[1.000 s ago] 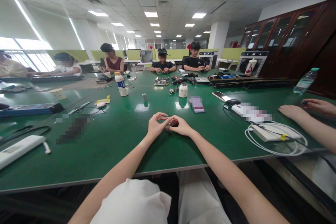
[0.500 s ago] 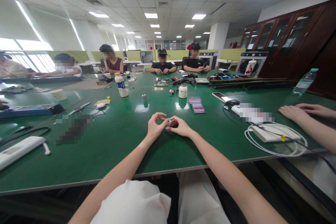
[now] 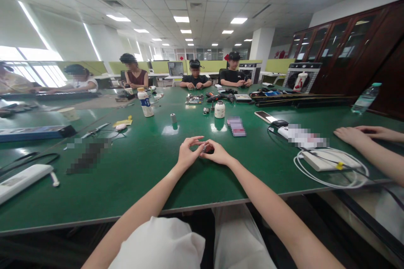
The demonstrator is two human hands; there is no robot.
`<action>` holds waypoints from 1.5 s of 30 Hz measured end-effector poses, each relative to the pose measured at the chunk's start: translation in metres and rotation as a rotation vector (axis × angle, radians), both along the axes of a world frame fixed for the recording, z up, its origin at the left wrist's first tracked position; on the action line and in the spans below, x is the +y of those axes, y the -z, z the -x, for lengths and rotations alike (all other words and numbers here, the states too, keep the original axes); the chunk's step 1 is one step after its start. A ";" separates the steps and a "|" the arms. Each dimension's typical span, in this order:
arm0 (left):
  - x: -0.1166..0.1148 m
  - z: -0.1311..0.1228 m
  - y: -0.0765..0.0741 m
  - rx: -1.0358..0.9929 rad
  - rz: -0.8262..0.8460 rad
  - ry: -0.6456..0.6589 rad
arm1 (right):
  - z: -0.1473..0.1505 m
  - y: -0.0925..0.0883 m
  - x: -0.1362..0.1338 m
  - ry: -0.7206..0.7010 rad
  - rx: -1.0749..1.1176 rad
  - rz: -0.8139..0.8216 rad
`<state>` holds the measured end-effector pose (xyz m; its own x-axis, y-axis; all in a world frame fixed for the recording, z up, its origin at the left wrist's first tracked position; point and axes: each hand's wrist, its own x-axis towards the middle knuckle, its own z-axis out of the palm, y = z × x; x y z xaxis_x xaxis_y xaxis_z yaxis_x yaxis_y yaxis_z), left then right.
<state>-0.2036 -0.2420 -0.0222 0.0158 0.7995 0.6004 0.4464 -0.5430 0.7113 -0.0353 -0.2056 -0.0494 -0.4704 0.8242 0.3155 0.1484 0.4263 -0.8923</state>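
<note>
Over the green table (image 3: 132, 189), my two hands meet around a small silver metal cylinder (image 3: 205, 148). My right hand (image 3: 217, 153) grips the cylinder between thumb and curled fingers. From the other side, my left hand (image 3: 188, 153) bends its thumb and fingers onto the same part. Most of the cylinder is hidden behind my fingers. Farther up the table, a similar grey metal cylinder (image 3: 173, 118) stands upright, apart from my hands. Beyond and to the right are small dark metal pieces (image 3: 206, 111) and a white round jar (image 3: 219, 109).
A labelled bottle (image 3: 145, 103) stands ahead to the left. A circuit board (image 3: 194, 99) and a power drill (image 3: 221, 96) lie farther back. At right are a phone (image 3: 265, 116), coiled white cable (image 3: 299, 168) and a neighbour's hands (image 3: 353, 135). Other people sit across the table.
My fingers have closed further over the cylinder, so its top shows less than before. Both hands stay in nearly the same place.
</note>
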 end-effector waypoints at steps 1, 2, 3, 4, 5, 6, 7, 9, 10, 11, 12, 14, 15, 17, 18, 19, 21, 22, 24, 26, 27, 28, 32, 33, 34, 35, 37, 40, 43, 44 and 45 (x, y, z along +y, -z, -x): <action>0.000 0.000 0.000 -0.007 0.000 -0.001 | 0.000 0.000 0.000 -0.003 0.000 0.003; 0.000 0.000 0.000 -0.011 -0.001 -0.004 | 0.000 0.000 0.000 -0.004 0.000 0.005; 0.000 0.000 0.000 -0.012 -0.003 -0.009 | -0.001 0.001 0.001 -0.005 -0.001 0.007; -0.001 0.000 0.000 -0.010 -0.005 -0.016 | -0.001 0.001 0.001 -0.004 -0.001 0.008; -0.001 0.000 -0.001 -0.008 -0.010 -0.023 | -0.001 0.001 0.001 -0.002 -0.001 0.010; -0.001 0.000 -0.001 -0.006 -0.015 -0.032 | 0.000 0.001 0.001 0.000 -0.002 0.011; -0.001 0.000 -0.001 -0.005 -0.021 -0.042 | 0.000 0.001 0.001 0.000 -0.003 0.011; -0.001 -0.001 -0.002 -0.016 -0.028 -0.055 | 0.000 0.001 0.000 -0.004 -0.004 0.010; -0.001 -0.002 -0.002 -0.027 -0.026 -0.058 | 0.000 0.001 0.000 -0.008 -0.003 0.009; -0.001 -0.002 -0.002 -0.040 -0.020 -0.055 | 0.000 0.000 0.000 -0.009 -0.001 0.007; -0.002 -0.003 -0.002 -0.055 -0.011 -0.047 | 0.000 0.000 -0.001 -0.010 0.001 0.007; -0.002 -0.003 -0.002 -0.083 0.003 -0.030 | 0.000 -0.001 -0.001 -0.007 0.005 0.005; -0.003 -0.004 -0.003 -0.090 0.004 -0.025 | 0.000 -0.001 -0.002 -0.004 0.005 0.003; -0.004 -0.004 -0.004 -0.090 -0.006 -0.024 | 0.000 -0.003 -0.003 0.001 0.003 0.000; -0.004 -0.004 -0.004 -0.085 -0.012 -0.027 | 0.000 -0.003 -0.003 0.003 0.000 -0.002; -0.004 -0.005 -0.004 -0.078 -0.016 -0.031 | 0.000 -0.004 -0.004 0.006 -0.005 -0.004; -0.005 -0.005 -0.004 -0.068 -0.017 -0.037 | 0.000 -0.005 -0.004 0.013 -0.013 -0.005; -0.005 -0.006 -0.004 -0.067 -0.019 -0.041 | 0.000 -0.005 -0.004 0.016 -0.016 -0.004; -0.006 -0.007 -0.005 -0.067 -0.037 -0.071 | 0.000 -0.005 -0.004 0.018 -0.018 0.002; -0.006 -0.007 -0.006 -0.073 -0.074 -0.137 | 0.000 -0.004 -0.003 0.014 -0.022 0.011; -0.006 -0.007 -0.007 -0.079 -0.092 -0.175 | 0.000 -0.004 -0.003 0.013 -0.025 0.014; -0.006 -0.006 -0.007 -0.087 -0.102 -0.210 | 0.000 -0.004 -0.003 0.012 -0.027 0.017; 0.000 0.003 -0.003 -0.055 0.000 -0.279 | 0.000 -0.003 -0.003 0.007 -0.018 0.019; 0.003 0.006 0.000 -0.026 0.062 -0.279 | -0.001 -0.004 -0.003 0.005 -0.015 0.017; 0.005 0.009 0.003 0.009 0.124 -0.270 | -0.001 -0.004 -0.003 0.003 -0.014 0.013; 0.008 0.011 0.007 0.043 0.176 -0.253 | -0.001 -0.004 -0.003 0.002 -0.015 0.010; 0.012 0.015 0.013 0.104 0.211 -0.216 | -0.001 -0.004 -0.003 0.002 -0.021 0.004; 0.015 0.018 0.020 0.162 0.178 -0.202 | -0.001 -0.005 -0.003 0.004 -0.030 0.002; 0.016 0.019 0.022 0.172 0.159 -0.207 | -0.001 -0.005 -0.003 -0.004 -0.028 0.000; 0.016 0.019 0.022 0.168 0.150 -0.204 | -0.001 -0.005 -0.003 -0.003 -0.028 -0.002; 0.017 0.019 0.022 0.158 0.137 -0.203 | -0.001 -0.005 -0.003 0.001 -0.030 -0.003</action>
